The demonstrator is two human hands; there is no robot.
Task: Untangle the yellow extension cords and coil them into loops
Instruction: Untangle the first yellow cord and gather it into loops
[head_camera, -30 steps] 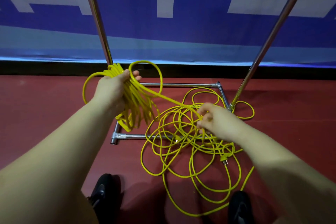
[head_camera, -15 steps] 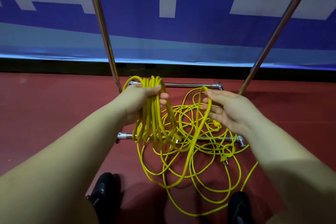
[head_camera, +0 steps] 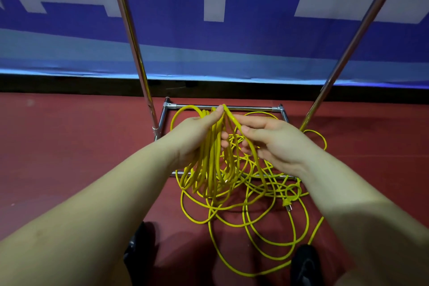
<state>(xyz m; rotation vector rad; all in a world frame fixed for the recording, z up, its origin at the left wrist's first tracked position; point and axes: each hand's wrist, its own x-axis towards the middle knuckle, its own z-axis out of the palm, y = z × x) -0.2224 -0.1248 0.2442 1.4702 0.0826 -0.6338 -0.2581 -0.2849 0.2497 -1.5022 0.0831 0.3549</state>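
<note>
Coiling yellow cord over a metal rack base, both hands meeting at the top of the bundle.

Left hand (head_camera: 197, 133) is gripping the coiled bundle (head_camera: 214, 165), fingers closed around the top of the loops, which are hanging down toward the red floor (head_camera: 69, 146). Right hand (head_camera: 276, 141) is pinching one strand (head_camera: 249, 144) between thumb and fingers, just right of the bundle, touching it at the top. Loose tangle (head_camera: 267, 204) is lying on the floor below and right, across the near bar of the rack frame (head_camera: 250, 107), plug (head_camera: 287, 205) at its right side. Black shoes (head_camera: 304, 262) are showing at the near edge.
</note>
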